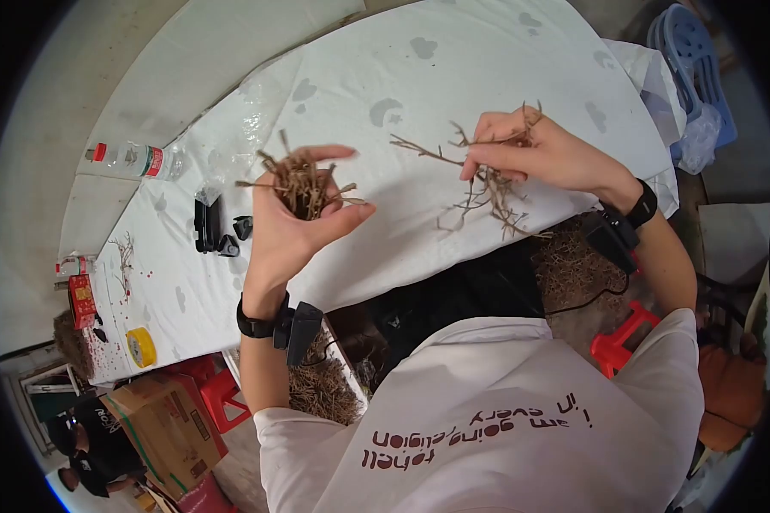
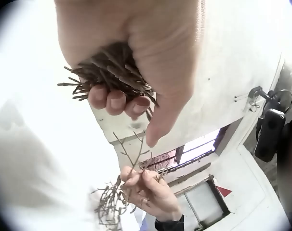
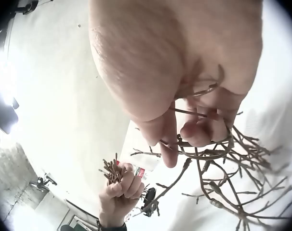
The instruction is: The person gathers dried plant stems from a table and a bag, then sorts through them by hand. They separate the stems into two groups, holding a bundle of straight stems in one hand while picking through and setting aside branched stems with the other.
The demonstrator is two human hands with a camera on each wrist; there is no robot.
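Observation:
My left hand (image 1: 281,235) grips a thick bundle of short brown twigs (image 1: 304,186) above the white tablecloth. In the left wrist view, the fingers curl round the bundle (image 2: 114,72) while the thumb points away from it. Across from it, my right hand (image 1: 552,158) pinches a loose tangle of thin branching twigs (image 1: 496,195). One long forked sprig sticks out towards the left hand. In the right wrist view, the tangle (image 3: 223,187) spreads below the fingers, with knobbly joints along its stems. A space separates the two hands.
On the tablecloth (image 1: 436,77) at left lie a plastic bottle (image 1: 137,160), a black case (image 1: 206,224), yellow tape (image 1: 141,348) and a twig sprig (image 1: 125,261). Heaps of twigs (image 1: 321,392) sit below the table edge. Red stools (image 1: 616,342) and a cardboard box (image 1: 164,427) stand around. Another person (image 1: 103,445) is at lower left.

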